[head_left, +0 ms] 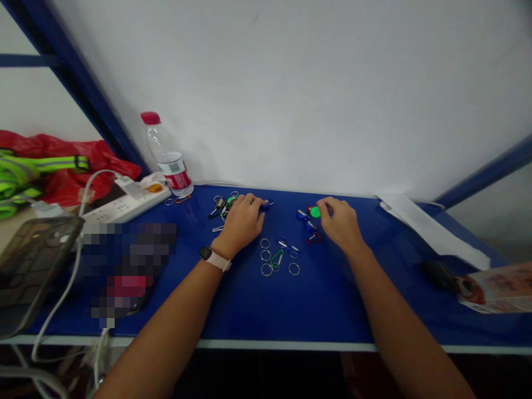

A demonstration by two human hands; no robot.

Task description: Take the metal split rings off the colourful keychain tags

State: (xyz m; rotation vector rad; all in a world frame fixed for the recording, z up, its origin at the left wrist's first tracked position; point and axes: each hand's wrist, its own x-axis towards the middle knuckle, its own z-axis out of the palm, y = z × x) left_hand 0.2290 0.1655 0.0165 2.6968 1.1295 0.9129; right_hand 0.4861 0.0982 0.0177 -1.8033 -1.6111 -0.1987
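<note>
Single head-worn view, forward and down over a blue desk

A watch with a dark, rounded case is worn on the left wrist, its pale pinkish strap lying flat and smooth across the wrist, with a small clasp or loop near the far end, too small to make out. The left hand and right hand are both bare. The left forearm and right forearm are bare too, slim at the wrist and broader toward the lower edge of the view.
</note>
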